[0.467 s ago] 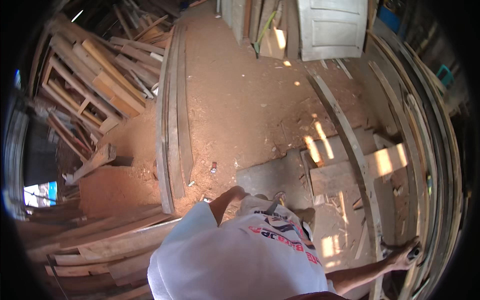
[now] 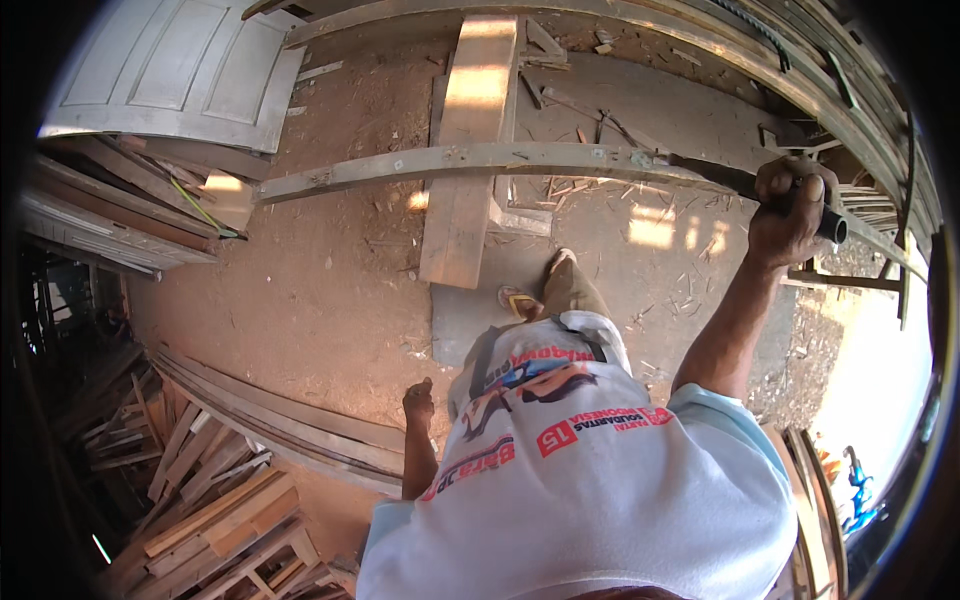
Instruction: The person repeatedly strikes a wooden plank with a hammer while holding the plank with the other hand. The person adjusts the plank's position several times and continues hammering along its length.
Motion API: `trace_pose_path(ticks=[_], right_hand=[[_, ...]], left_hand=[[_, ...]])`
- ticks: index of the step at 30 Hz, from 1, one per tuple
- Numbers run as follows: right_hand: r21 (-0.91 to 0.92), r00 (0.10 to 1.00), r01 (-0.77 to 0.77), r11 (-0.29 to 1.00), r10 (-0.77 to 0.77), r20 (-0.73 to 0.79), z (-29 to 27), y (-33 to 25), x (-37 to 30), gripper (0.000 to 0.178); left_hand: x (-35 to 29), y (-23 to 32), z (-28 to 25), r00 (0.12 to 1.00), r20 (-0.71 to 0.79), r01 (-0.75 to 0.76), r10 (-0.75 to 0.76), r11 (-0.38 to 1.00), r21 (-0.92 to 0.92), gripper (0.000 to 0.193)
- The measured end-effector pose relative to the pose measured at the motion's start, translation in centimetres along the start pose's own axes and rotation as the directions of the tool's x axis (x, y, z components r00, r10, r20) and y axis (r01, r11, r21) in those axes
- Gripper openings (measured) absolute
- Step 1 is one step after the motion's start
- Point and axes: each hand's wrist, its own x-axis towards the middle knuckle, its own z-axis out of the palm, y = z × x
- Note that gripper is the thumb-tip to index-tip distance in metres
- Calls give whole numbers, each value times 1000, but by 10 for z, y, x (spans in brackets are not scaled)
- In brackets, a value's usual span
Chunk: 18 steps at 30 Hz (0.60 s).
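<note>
My right hand (image 2: 795,210) is wrapped round the black tubular handle (image 2: 832,224) of a long dark tool. Its flat dark blade (image 2: 715,174) points left, along the long nail-studded wooden beam (image 2: 450,160). Whether blade and beam touch, I cannot tell. The beam runs across in front of me, over a wide plank (image 2: 455,225) set crosswise. Down at my left side hangs my left hand (image 2: 418,402), fingers curled in, with nothing visible in it.
A white panelled door (image 2: 190,70) leans at far left, near stacked boards (image 2: 110,215). Long timbers (image 2: 800,75) line the far right. Scrap wood (image 2: 225,510) is heaped at lower left, beside long planks (image 2: 270,410). Wood chips litter the floor (image 2: 340,270).
My view has swung to the right, so the beam lies crosswise before me. My right arm has come forward with the tool. My left hand now hangs beside my body.
</note>
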Motion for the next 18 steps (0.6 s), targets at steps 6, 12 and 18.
trace_pose_path(ticks=[6,12,18], right_hand=[[76,999,32,997,-35,25,-23,-7,-23,42],[167,999,-32,985,28,25,-37,-10,-11,43],[305,996,-87,948,83,27,-66,-3,-2,45]], left_hand=[[-3,26,-2,998,56,40,-42,999,32,32],[5,120,-11,986,-117,-134,118,982,-133,45],[-15,249,26,861,-301,-445,410,894,-56,50]])
